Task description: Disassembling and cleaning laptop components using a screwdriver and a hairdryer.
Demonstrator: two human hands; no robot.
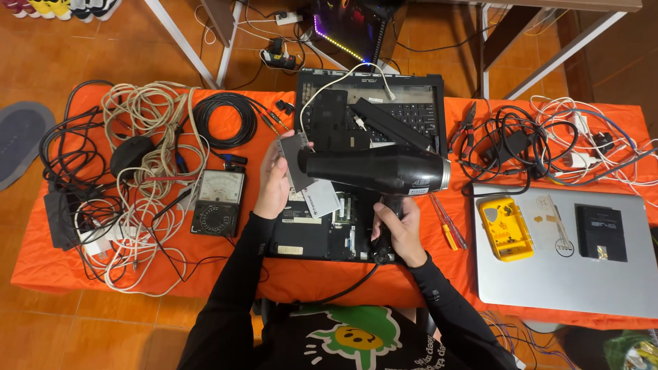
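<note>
My right hand grips the handle of a black hair dryer, whose nozzle points left. My left hand holds a thin grey flat part upright, right in front of that nozzle. Beneath both hands an opened laptop base shows its circuit boards. A second dismantled black laptop lies just behind, with a black strip and a white cable across its keyboard.
An analog multimeter and tangled cables lie left on the orange cloth. To the right are screwdrivers, a closed silver laptop with a yellow case and a black pack, plus pliers.
</note>
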